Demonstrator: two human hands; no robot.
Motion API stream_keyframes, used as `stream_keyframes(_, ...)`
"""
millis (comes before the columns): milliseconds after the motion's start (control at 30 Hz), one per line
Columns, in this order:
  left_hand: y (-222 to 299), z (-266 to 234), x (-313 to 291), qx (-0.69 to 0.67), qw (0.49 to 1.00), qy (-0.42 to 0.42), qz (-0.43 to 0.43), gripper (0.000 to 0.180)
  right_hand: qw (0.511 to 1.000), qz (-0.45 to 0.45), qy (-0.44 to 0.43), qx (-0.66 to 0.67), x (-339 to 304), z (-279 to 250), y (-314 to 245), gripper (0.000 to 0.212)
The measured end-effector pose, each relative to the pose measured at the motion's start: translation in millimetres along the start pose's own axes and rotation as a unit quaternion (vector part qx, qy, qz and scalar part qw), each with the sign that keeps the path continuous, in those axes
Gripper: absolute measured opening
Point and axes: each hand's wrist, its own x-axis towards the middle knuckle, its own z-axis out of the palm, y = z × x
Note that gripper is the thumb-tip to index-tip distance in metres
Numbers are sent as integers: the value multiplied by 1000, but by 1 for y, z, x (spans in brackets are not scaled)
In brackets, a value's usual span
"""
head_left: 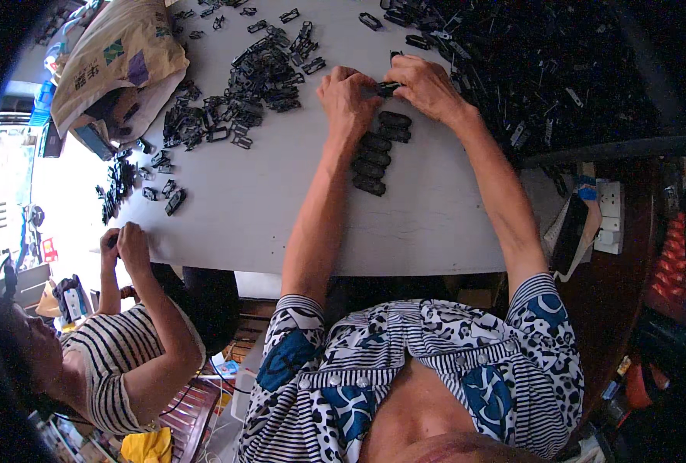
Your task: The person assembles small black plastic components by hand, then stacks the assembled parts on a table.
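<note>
Over the far part of the pale table [435, 201], my left hand [347, 102] and my right hand [426, 83] meet at a small black plastic part [387, 89]. Fingers of both hands pinch it from either side; its details are too small to make out. Just nearer to me than the hands, several similar black oblong parts [371, 158] lie close together in a slanting row beside my left wrist. A loose heap of black open frames [262, 77] spreads to the left of my left hand.
A large dark heap of black parts [551, 69] fills the far right. At the far left stands a printed woven sack [150, 46], with smaller black parts [119, 185] nearby. A co-worker in a striped top [119, 339] sits at left, holding a dark piece. A white socket strip [609, 217] is at right.
</note>
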Motion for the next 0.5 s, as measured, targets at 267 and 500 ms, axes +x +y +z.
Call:
stream_keyframes(267,-4,-9,-1,9,999,-30,7,32,1000,-18,0,-14,-2,8,-6,19)
stream_keyframes(500,30,-71,-60,-22,999,3,-30,33,996,57,-65,-4,-18,-5,-16,23)
